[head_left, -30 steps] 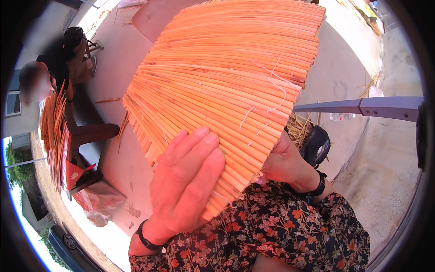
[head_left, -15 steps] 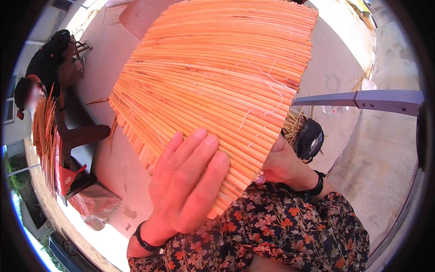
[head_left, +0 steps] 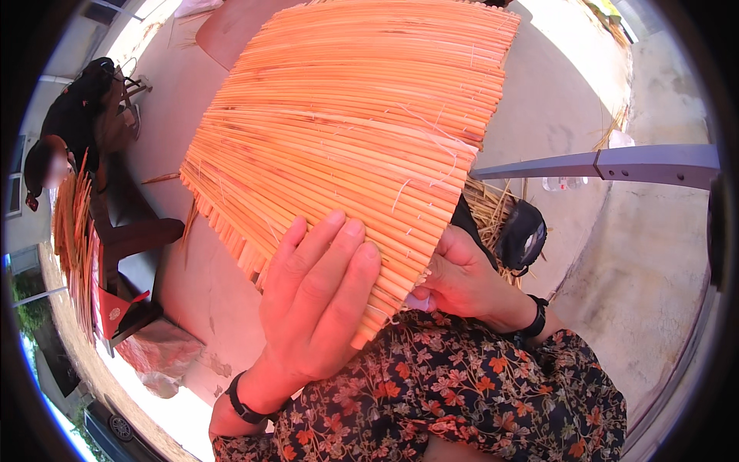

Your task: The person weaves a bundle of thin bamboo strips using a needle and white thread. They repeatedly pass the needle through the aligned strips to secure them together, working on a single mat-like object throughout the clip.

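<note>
A fan-shaped mat of orange reed rods [head_left: 346, 85], stitched with white thread, spreads before me. My left hand [head_left: 312, 300] grips its near left edge, fingers lying across the top and thumb hidden. My right hand [head_left: 458, 277] is closed at the mat's right edge, fingertips partly tucked under it; a small pale purple item [head_left: 419, 303] shows there, too hidden to identify. My lap in dark floral cloth [head_left: 485, 385] lies below.
Left, a co-worker in black [head_left: 73, 123] is by a dark wooden frame [head_left: 138, 235] bearing loose orange reeds [head_left: 71, 242]. Right are a grey metal bar [head_left: 654, 165], loose straw [head_left: 500, 204], a black bag [head_left: 519, 235] and a clear bottle [head_left: 562, 183]. A pale wall edges the right.
The mat has shifted left and slightly down in view. My left hand has moved a little up, and more of my right hand shows beside the mat's edge.
</note>
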